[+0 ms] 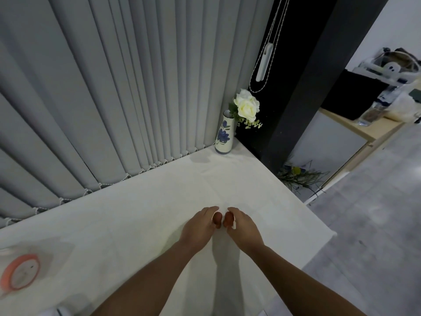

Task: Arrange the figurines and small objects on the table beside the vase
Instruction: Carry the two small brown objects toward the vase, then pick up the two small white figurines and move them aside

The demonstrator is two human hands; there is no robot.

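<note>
A white vase with blue flower painting holds white roses at the far right corner of the white-clothed table. Near the table's middle, my left hand is closed around a small reddish-brown figurine. Right beside it, my right hand is closed around a second reddish-brown figurine with a white part at its base. The two figurines nearly touch; the fingers hide most of each. Both hands are well short of the vase.
Grey vertical blinds run along the table's far edge. An orange-rimmed round object lies at the near left. The table's right edge drops to a grey floor; a black pillar stands beyond the corner.
</note>
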